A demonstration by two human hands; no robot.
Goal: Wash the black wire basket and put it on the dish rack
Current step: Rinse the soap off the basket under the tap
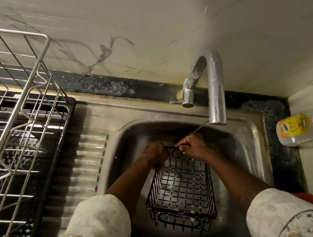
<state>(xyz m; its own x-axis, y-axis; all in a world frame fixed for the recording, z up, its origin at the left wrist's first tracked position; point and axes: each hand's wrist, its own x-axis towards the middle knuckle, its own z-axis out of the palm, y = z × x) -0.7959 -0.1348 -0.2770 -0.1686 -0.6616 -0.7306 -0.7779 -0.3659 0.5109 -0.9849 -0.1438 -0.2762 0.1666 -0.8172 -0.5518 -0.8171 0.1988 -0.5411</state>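
Left hand (155,154), right hand (195,146): basket (182,194) in sink (248,139)

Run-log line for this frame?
washing | left hand, right hand grip black wire basket rim | basket in sink | not on dish rack

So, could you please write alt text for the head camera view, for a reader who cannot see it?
The left hand and right hand grip the far rim of a black wire basket inside a steel sink, near the faucet. A metal dish rack stands to the left; a plastic bottle lies at right.
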